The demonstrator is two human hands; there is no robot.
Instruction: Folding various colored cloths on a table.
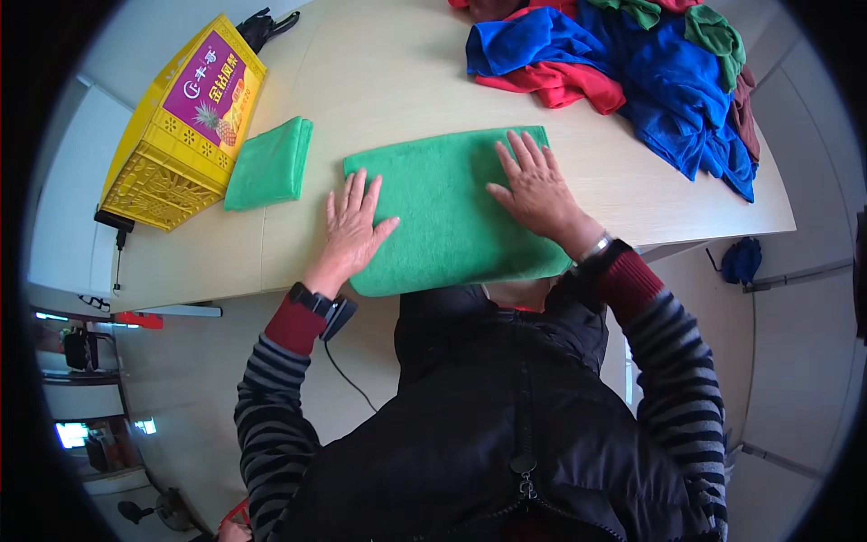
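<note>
A green towel lies spread out in front of me, its near edge hanging slightly over the table's edge. Flat on its left side rests my left hand, fingers stretched out and a little apart. My right hand presses on the upper right part of the same towel, fingers extended and the thumb out to the side. Neither hand grips anything. To the left, beside a yellow basket, is a smaller, neatly folded green towel.
The yellow plastic basket with a purple label stands at the table's left. A heap of blue, red, green and brown cloths covers the far right. Behind the basket lies a black item with straps. The pale table curves around me.
</note>
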